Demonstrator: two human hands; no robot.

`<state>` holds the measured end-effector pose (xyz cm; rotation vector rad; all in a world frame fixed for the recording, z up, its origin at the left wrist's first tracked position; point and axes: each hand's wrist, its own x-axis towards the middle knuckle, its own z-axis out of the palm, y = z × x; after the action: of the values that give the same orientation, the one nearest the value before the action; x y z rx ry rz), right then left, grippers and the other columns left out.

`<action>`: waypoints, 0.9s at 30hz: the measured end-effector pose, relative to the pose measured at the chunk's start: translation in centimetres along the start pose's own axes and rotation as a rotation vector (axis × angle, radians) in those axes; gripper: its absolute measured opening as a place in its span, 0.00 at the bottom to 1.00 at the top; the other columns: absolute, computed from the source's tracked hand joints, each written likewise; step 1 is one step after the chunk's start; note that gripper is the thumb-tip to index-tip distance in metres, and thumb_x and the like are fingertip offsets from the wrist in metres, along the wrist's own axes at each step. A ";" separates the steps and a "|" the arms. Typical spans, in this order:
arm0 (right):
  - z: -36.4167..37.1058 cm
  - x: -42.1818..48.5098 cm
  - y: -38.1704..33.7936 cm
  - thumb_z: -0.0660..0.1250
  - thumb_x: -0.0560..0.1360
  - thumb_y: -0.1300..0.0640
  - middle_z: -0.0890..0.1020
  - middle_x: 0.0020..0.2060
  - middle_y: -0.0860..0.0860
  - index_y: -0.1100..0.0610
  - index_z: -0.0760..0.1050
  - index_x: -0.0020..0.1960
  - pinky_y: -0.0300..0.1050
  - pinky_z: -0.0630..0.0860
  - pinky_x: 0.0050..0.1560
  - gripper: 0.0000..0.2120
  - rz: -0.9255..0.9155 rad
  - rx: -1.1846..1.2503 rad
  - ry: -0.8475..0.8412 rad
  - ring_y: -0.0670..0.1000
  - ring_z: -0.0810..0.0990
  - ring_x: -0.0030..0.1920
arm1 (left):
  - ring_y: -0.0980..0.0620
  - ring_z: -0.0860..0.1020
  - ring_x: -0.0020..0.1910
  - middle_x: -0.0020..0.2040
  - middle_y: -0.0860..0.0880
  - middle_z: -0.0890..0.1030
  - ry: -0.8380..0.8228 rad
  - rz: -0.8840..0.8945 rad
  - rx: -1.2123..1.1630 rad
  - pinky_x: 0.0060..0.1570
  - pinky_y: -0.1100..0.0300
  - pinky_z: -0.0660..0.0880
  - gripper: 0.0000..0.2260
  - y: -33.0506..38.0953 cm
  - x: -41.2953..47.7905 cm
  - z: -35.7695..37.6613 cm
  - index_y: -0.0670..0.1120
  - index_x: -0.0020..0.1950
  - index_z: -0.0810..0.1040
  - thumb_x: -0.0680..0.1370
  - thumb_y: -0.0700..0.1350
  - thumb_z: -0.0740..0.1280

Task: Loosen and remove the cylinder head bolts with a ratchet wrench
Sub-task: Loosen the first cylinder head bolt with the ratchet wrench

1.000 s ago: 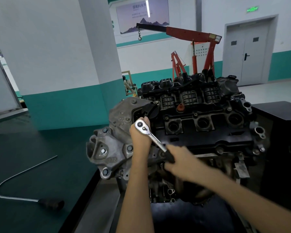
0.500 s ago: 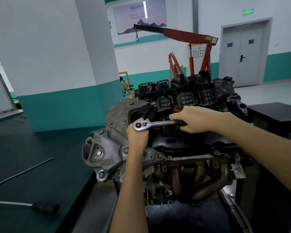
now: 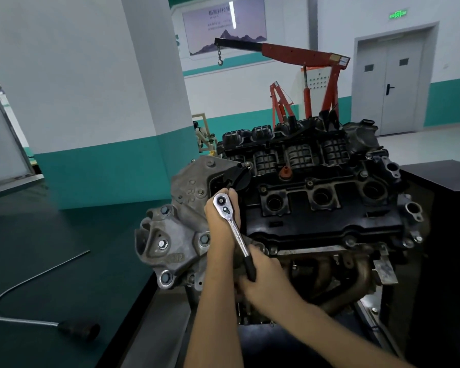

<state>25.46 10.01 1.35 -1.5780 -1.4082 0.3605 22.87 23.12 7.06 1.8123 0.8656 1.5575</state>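
Note:
An engine with a black cylinder head cover stands on a stand in the middle of the view. A chrome ratchet wrench sits head-down on the cover's near left corner, its handle slanting toward me. My left hand curls around the extension under the ratchet head and steadies it. My right hand grips the black handle end, low over the exhaust manifold. The bolt under the socket is hidden by my left hand.
A grey aluminium bracket juts from the engine's left end. A bent metal rod with a black handle lies on the dark green bench at left. A black cabinet stands at right. A red engine hoist is behind.
My right hand has swung the wrench handle from pointing right across the cover back down toward me. My left hand has stayed at the ratchet head.

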 end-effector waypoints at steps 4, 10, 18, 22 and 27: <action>-8.2 2.8 0.0 0.66 0.69 0.65 0.73 0.30 0.45 0.53 0.72 0.42 0.29 0.64 0.29 0.08 -0.138 -0.376 -0.198 0.49 0.73 0.31 | 0.54 0.58 0.28 0.26 0.51 0.59 -0.088 -0.057 -0.032 0.32 0.58 0.58 0.23 0.0 0.6 -0.1 0.48 0.28 0.56 0.77 0.37 0.65; -14.8 8.9 -3.4 0.64 0.73 0.58 0.70 0.34 0.45 0.49 0.71 0.48 0.44 0.71 0.36 0.07 -0.354 -1.003 -0.226 0.50 0.74 0.35 | 0.55 0.62 0.31 0.30 0.44 0.63 -0.101 -0.072 -0.110 0.33 0.62 0.61 0.14 0.5 0.4 -0.6 0.38 0.31 0.68 0.77 0.32 0.62; -1.7 -0.1 0.1 0.65 0.70 0.63 0.76 0.31 0.51 0.52 0.69 0.44 0.35 0.70 0.27 0.08 -0.025 -0.044 -0.036 0.44 0.76 0.28 | 0.55 0.57 0.28 0.27 0.49 0.60 -0.008 -0.073 -0.014 0.26 0.65 0.58 0.19 0.7 0.3 0.1 0.45 0.28 0.59 0.76 0.34 0.62; -0.1 0.0 -0.4 0.64 0.70 0.65 0.80 0.37 0.54 0.56 0.73 0.50 0.30 0.72 0.33 0.10 -0.040 0.024 -0.016 0.49 0.77 0.34 | 0.53 0.59 0.32 0.28 0.48 0.59 -0.020 -0.031 0.002 0.29 0.62 0.57 0.19 0.3 0.3 -0.1 0.46 0.30 0.58 0.76 0.35 0.63; -9.9 3.7 -0.3 0.66 0.70 0.63 0.73 0.30 0.46 0.50 0.70 0.42 0.33 0.65 0.29 0.09 -0.198 -0.542 -0.224 0.46 0.72 0.28 | 0.57 0.56 0.26 0.25 0.53 0.58 -0.153 -0.043 -0.061 0.28 0.62 0.55 0.22 0.1 0.5 -0.4 0.48 0.28 0.56 0.74 0.32 0.63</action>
<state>33.70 8.87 7.83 -1.8406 -1.9345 0.0316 22.57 23.47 7.50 1.8297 0.7718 1.3838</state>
